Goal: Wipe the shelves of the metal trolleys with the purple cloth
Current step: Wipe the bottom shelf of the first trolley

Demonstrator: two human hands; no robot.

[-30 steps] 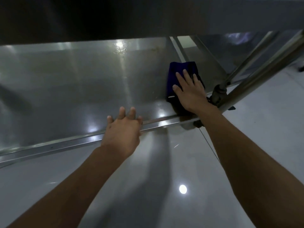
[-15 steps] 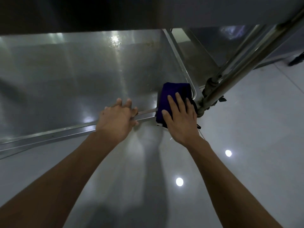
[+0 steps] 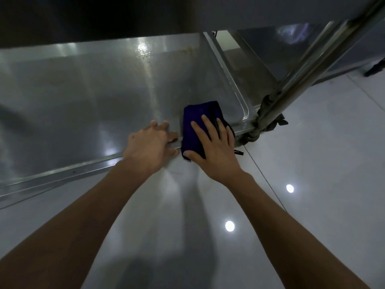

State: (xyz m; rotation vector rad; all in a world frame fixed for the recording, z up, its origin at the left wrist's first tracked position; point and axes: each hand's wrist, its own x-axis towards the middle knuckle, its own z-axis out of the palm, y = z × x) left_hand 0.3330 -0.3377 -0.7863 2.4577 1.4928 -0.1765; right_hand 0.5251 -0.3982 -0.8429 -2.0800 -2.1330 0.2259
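We're mid-wipe on lower shelf (image 3: 87, 97): R hand (image 3: 216, 151) flat, fingers straight, pressing purple cloth (image 3: 198, 122) over front rim nr corner post (image 3: 291, 80), L hand (image 3: 150, 144) gripping rim; next, prob. sweep leftward.

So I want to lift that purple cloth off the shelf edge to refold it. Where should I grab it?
Pinch the near end of the purple cloth, coming from the floor side. That end droops over the shelf's front rim, so fingers can likely curl under it. The right hand lies flat on top, its thumb already at that end.
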